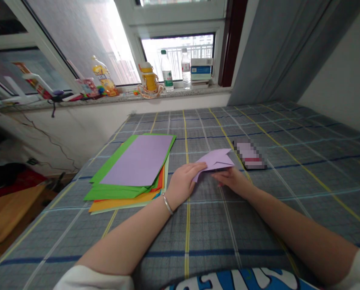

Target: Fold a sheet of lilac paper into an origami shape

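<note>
A folded sheet of purple paper (217, 158) is between my hands, tilted up off the bedspread, with a pointed corner and creased flaps at its right end. My left hand (187, 177) grips its left end, fingers laid together over the top and the thumb hidden. A silver bangle circles that wrist. My right hand (232, 180) is closed at the paper's near right edge, with its fingers bent and partly beneath the sheet. To the left lies a stack of coloured paper (137, 161), a flat purple sheet on top and green, orange and pale sheets below.
A phone (250, 155) with a blurred screen lies right of the paper on the plaid bedspread (207, 241). Bottles (167, 72), a yellow cup (149, 78) and boxes (201, 69) stand along the windowsill. A wooden piece (13, 213) sits lower left, beyond the bed's edge.
</note>
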{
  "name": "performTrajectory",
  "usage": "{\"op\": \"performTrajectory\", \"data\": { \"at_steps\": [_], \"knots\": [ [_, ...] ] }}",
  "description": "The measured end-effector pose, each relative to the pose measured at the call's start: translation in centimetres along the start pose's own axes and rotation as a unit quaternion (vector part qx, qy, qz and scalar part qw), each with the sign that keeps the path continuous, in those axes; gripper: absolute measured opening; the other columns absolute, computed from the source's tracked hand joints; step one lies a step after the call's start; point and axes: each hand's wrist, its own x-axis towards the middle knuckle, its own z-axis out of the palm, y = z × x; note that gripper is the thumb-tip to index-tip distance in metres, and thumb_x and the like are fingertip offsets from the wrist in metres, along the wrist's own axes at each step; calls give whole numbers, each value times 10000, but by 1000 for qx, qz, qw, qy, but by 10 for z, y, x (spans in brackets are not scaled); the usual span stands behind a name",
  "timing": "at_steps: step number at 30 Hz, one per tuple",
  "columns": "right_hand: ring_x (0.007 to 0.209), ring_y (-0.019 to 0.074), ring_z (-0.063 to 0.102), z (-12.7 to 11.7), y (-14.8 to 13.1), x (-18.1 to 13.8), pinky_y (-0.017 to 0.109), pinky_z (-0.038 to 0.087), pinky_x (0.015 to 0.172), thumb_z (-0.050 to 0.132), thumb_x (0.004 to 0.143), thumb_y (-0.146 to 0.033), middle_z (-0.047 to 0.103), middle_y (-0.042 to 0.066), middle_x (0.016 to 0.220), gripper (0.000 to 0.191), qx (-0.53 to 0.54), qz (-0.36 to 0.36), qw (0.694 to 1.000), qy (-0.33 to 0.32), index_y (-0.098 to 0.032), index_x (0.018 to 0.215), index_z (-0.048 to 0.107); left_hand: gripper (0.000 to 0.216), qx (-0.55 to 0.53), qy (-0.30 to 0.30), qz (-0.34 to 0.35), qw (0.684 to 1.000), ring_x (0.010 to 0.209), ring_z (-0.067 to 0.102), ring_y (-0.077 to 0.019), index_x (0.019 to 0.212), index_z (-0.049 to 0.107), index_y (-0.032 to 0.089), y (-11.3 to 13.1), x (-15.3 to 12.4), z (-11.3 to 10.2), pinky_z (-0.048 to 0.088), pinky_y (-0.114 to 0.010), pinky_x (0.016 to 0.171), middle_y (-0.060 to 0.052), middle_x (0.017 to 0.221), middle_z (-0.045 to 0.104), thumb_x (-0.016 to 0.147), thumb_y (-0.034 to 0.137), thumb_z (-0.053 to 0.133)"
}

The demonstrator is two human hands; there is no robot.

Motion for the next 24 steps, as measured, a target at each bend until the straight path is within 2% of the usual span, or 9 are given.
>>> {"op": "performTrajectory", "data": {
  "at_steps": [3,6,8,10,14,17,20,22,24],
  "knots": [
    [1094,286,608,-11,2,4,374,599,653,709,723,-410,417,155,1450,857,-44,-53,993,94,-292,1449,269,326,-85,59,-82,991,1091,611,-169,1181,600,198,-10,0,-3,467,-329,982,-48,1175,671,967,206,353],
    [1234,323,512,-19,2,6,449,562,807,703,718,-452,309,183,1515,914,-76,-103,979,157,-279,1475,221,310,-149,104,-152,971,975,632,-169,1105,614,171,-17,2,-2,494,-298,896,-51,1043,695,972,295,363],
    [1286,325,460,-24,2,7,488,516,892,681,735,-466,316,188,1510,880,-89,-125,972,178,-267,1470,238,318,-183,114,-187,958,942,627,-172,1085,612,158,-19,3,-1,494,-291,872,-54,1007,693,963,341,381],
    [1273,310,471,-28,3,9,514,461,964,666,750,-468,406,182,1450,808,-105,-137,967,189,-253,1438,302,331,-215,113,-216,946,941,623,-174,1063,615,155,-21,5,0,488,-287,875,-55,1003,690,956,372,389],
    [1068,259,606,-32,0,10,492,442,991,645,763,-485,610,136,1198,652,-87,-118,974,173,-217,1313,419,327,-256,121,-260,923,967,619,-171,1046,618,159,-23,6,2,480,-281,897,-53,1028,687,947,382,400],
    [993,241,644,-30,-6,7,447,491,935,640,762,-500,668,82,1082,547,-12,-78,988,133,-251,1211,452,328,-262,124,-270,918,1004,618,-179,1079,617,151,-25,6,2,473,-298,931,-61,1069,686,938,373,421],
    [987,250,651,-28,-11,5,420,516,883,641,761,-496,691,57,1045,417,17,-55,993,104,-271,1090,517,337,-263,114,-272,919,1022,617,-190,1117,619,134,-25,6,-1,467,-311,948,-77,1111,679,920,359,463],
    [926,255,663,-29,-11,5,410,528,831,641,759,-482,705,52,986,359,9,-39,994,99,-265,1030,549,339,-241,106,-292,920,945,628,-183,1144,618,139,-24,7,-3,492,-294,873,-66,1071,684,894,338,506],
    [835,251,669,-32,-11,5,393,532,767,640,750,-464,708,43,897,322,-5,-19,995,95,-257,986,566,351,-192,82,-324,923,781,614,-162,1169,618,160,-23,7,-6,498,-265,722,-34,949,686,861,313,544]
  ]
}}
